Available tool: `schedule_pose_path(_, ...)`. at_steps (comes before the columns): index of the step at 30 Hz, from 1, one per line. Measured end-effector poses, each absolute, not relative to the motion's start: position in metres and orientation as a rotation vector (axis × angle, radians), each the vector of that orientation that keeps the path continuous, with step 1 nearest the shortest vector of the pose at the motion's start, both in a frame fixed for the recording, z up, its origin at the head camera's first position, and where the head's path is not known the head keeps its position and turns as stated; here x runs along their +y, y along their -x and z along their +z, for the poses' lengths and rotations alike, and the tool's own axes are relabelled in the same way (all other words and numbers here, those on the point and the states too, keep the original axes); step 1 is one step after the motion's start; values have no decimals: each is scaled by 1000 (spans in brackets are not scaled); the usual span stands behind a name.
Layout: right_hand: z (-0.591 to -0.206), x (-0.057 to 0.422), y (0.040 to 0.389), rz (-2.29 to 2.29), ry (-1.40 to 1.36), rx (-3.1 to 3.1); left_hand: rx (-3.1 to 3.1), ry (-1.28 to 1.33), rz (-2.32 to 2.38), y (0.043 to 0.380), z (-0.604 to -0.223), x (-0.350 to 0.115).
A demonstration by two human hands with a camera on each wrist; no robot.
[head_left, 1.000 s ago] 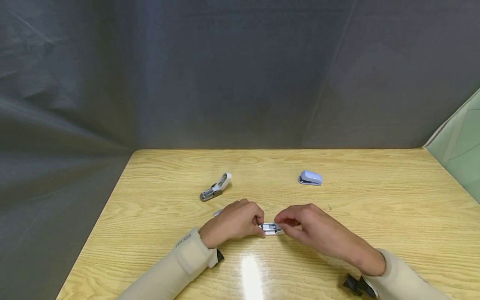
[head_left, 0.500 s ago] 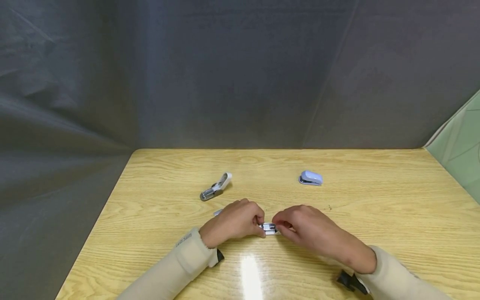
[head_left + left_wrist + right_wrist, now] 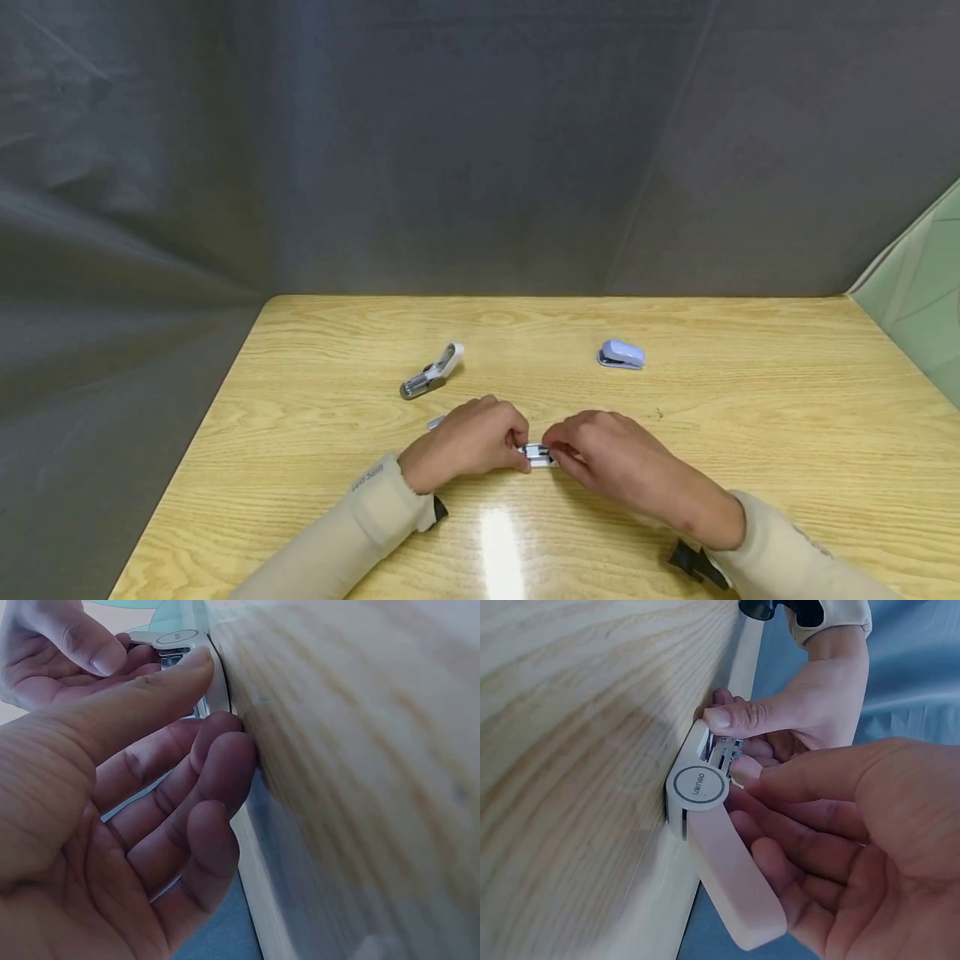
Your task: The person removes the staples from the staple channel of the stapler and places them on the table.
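Observation:
A white stapler (image 3: 540, 460) lies on the table between my hands, its top arm (image 3: 735, 877) swung far back and its metal magazine (image 3: 724, 754) bared. My left hand (image 3: 472, 446) grips the front end of its base between thumb and fingers. Over the magazine, my right hand (image 3: 615, 458) pinches with thumb and forefinger; whatever lies between those fingertips is too small and hidden to make out. In the left wrist view the stapler (image 3: 217, 682) is partly covered by the left thumb. A small pale piece (image 3: 435, 422) lies behind the left hand, mostly hidden.
Farther back to the left, a grey and white stapler (image 3: 433, 372) lies swung open. A lavender stapler (image 3: 621, 354) sits closed at the back right. Dark cloth (image 3: 480, 150) hangs behind the wooden table (image 3: 750, 375).
My right hand has shifted slightly left along the stapler, toward the left hand, its fingertips staying at the magazine. The left hand has kept its hold and place.

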State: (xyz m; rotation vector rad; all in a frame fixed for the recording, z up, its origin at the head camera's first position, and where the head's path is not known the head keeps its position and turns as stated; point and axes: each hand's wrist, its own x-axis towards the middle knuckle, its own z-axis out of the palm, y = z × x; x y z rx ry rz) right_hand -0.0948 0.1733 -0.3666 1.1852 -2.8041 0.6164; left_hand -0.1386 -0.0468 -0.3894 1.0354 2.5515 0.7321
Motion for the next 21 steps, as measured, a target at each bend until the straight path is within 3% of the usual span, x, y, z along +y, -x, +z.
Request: schedule_pose_path(21,-368,175,95,670,-1217,-2757,2540,-1013,739,139,-389,-46)
